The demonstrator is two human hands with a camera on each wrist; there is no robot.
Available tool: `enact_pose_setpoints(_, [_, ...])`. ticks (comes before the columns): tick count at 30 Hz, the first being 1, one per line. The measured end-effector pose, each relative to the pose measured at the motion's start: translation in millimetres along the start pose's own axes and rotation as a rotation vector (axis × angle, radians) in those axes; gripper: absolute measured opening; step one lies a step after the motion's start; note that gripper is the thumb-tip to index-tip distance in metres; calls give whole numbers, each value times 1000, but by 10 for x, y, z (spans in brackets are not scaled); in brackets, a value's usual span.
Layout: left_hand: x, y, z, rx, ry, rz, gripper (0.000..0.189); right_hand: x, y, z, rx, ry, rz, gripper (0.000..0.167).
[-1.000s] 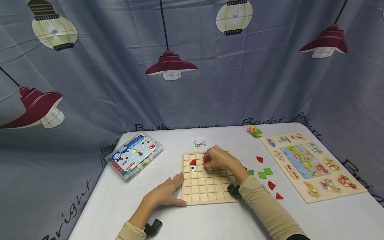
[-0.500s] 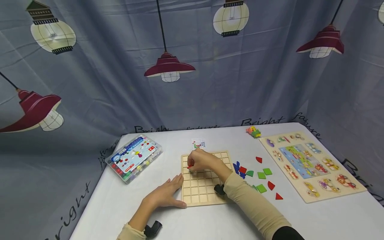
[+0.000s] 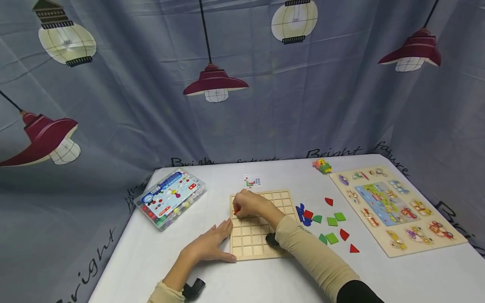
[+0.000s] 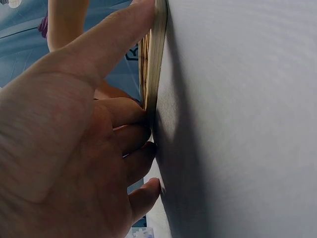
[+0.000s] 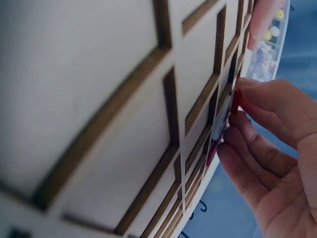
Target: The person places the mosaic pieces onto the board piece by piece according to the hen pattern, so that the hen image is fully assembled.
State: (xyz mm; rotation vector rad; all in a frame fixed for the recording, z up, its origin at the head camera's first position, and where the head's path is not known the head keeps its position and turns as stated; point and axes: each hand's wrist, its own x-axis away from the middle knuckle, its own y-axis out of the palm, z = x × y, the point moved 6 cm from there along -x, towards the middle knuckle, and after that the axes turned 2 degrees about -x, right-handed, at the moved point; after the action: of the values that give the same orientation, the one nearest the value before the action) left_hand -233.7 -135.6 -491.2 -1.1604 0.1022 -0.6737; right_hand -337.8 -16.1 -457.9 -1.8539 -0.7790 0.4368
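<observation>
"Hands?"

"The right hand [image 3: 249, 204] pinches a red piece [image 3: 235, 213] at the left of the grid board [image 3: 251, 240]; the left hand [image 3: 208, 244], fingers extended, touches its edge."

"Around?"

"Loose pieces [image 3: 331, 238] rightward; the sleeve [image 3: 314, 256] hides a corner."

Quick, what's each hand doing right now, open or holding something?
Left hand: open, touching the edge of the wooden grid board.
Right hand: closed, pinching a red piece.

Head cam gives me soft, even light on the tabletop [image 3: 217, 198]. Left wrist feed's dimmer, dark shadow [image 4: 187, 153] stretching toward six o'clock. Right wrist: the board [image 5: 119, 94] goes blurry toward nine o'clock.
</observation>
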Motion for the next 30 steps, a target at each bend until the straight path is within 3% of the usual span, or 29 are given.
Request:
enact_pose_setpoints(12, [6, 30, 10, 6, -1, -5, 110, -6, 45, -69, 64, -21, 18, 4])
enact_pose_setpoints(30, [1, 4, 8, -5, -1, -1, 110, 30, 12, -84, 119, 35, 1, 5])
